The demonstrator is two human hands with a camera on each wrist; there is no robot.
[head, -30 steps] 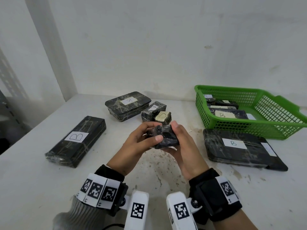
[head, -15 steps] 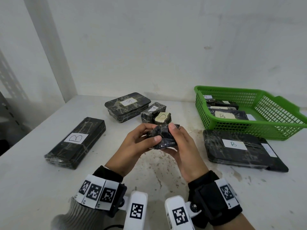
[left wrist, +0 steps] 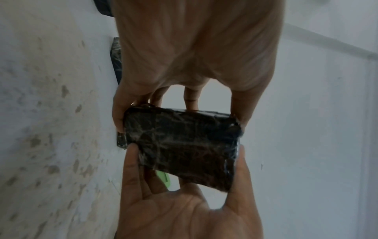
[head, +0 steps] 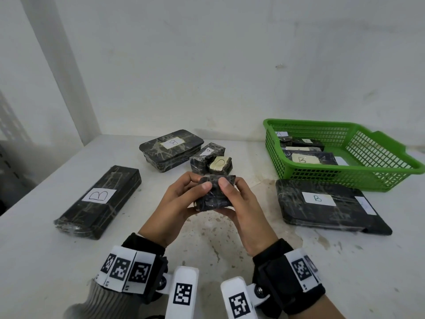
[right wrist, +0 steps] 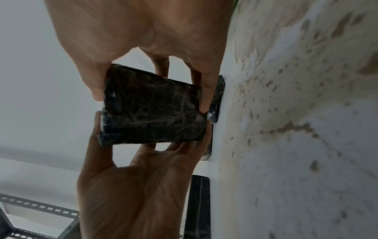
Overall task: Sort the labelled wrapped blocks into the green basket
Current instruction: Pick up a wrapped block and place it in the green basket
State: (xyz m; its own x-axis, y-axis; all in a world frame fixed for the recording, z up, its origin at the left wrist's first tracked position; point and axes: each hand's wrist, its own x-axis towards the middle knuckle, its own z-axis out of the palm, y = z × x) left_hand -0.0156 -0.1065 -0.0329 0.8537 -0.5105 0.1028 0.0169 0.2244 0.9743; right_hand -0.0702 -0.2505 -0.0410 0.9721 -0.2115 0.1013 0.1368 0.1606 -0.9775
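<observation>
Both hands hold one small black wrapped block (head: 214, 196) above the middle of the table. My left hand (head: 199, 183) grips its left side and my right hand (head: 230, 186) its right side, thumbs nearly touching on the upper face. No label shows on that block (left wrist: 182, 145) in the left wrist view, nor on the block (right wrist: 151, 113) in the right wrist view. The green basket (head: 333, 179) stands at the back right with several labelled blocks inside. Just behind my hands sit a small block marked A (head: 207, 155) and another with a cream label (head: 220, 165).
A long block marked B (head: 99, 201) lies at the left. A flat block marked B (head: 322, 203) lies in front of the basket. A thicker labelled block (head: 171, 147) sits at the back. The stained table (head: 218, 238) meets a white wall behind.
The block has turned a little between my hands, and my thumbs have shifted onto its upper face. Everything on the table has stayed put.
</observation>
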